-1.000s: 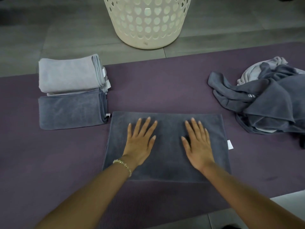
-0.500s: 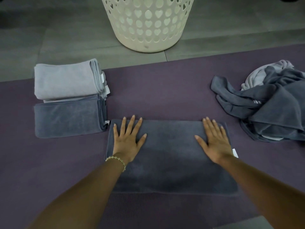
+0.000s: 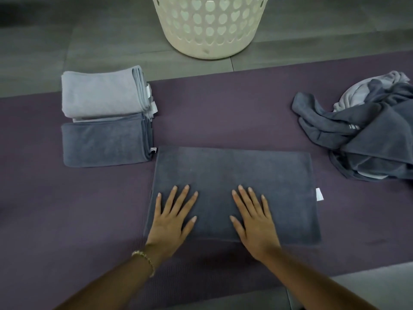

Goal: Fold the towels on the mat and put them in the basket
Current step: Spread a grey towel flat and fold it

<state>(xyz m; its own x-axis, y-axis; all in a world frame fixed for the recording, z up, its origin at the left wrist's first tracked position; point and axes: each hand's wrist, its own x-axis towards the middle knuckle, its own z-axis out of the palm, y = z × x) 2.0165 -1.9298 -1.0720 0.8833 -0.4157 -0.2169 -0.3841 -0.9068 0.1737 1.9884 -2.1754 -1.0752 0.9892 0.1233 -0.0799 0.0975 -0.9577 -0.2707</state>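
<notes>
The dark grey towel (image 3: 234, 175) lies flat in the middle of the purple mat (image 3: 223, 108). It is already doubled into a wide rectangle, and its white label (image 3: 319, 194) sticks out at the right edge. Both hands rest on the towel's near half. The left hand (image 3: 169, 222), with a beaded bracelet (image 3: 145, 258) at the wrist, is close to the towel's left edge, and the right hand (image 3: 254, 224) is nearer its middle. The two are apart, with bare cloth between them. Each lies palm down, fingers straight and fanned, gripping nothing. This looks like pressing the layers smooth so the next fold comes out square. The forearms reach in from the near side, angled slightly toward each other, wrists low over the towel's near edge.

Off the towel's far-left corner sit two finished pieces. The dark folded towel (image 3: 102, 144) almost touches that corner, and the light folded towel (image 3: 100, 92) lies just beyond it. They are probably parked there to go in together. To the towel's right, well apart, the unfolded heap (image 3: 368, 135) waits its turn. The basket (image 3: 210, 30) stands beyond the towel's far edge, off the mat on the floor tiles.
</notes>
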